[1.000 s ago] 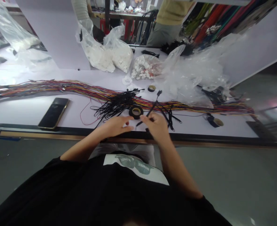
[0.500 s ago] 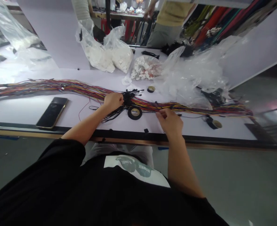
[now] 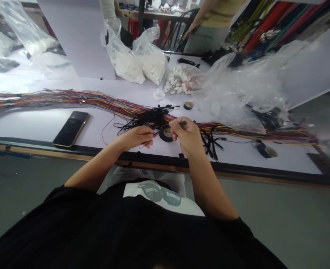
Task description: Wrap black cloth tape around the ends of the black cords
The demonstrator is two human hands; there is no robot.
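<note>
My left hand (image 3: 139,137) is closed, pinching a thin black cable (image 3: 157,132) in front of the wire bundle. My right hand (image 3: 186,135) is closed too, with a small dark end (image 3: 183,123) poking out above its fingers; it looks like part of a black cable. Between the hands lies a roll of black tape (image 3: 165,135), partly covered by my right fingers. Behind them a heap of black cables (image 3: 151,116) rests on a long bundle of coloured wires (image 3: 109,104). Several black cable pieces (image 3: 213,144) lie right of my right hand.
A phone (image 3: 71,129) lies at the left. Another tape roll (image 3: 188,105) sits behind the bundle, and one more (image 3: 266,150) is near the right edge. Bags of white parts (image 3: 153,69) and clear plastic bags (image 3: 237,89) stand at the back. Across the bench stands another person (image 3: 218,22).
Both hands have come closer together at the middle; the left moved down off the black heap, the right moved left. Black cable pieces now lie at the right, and the view has shifted slightly.
</note>
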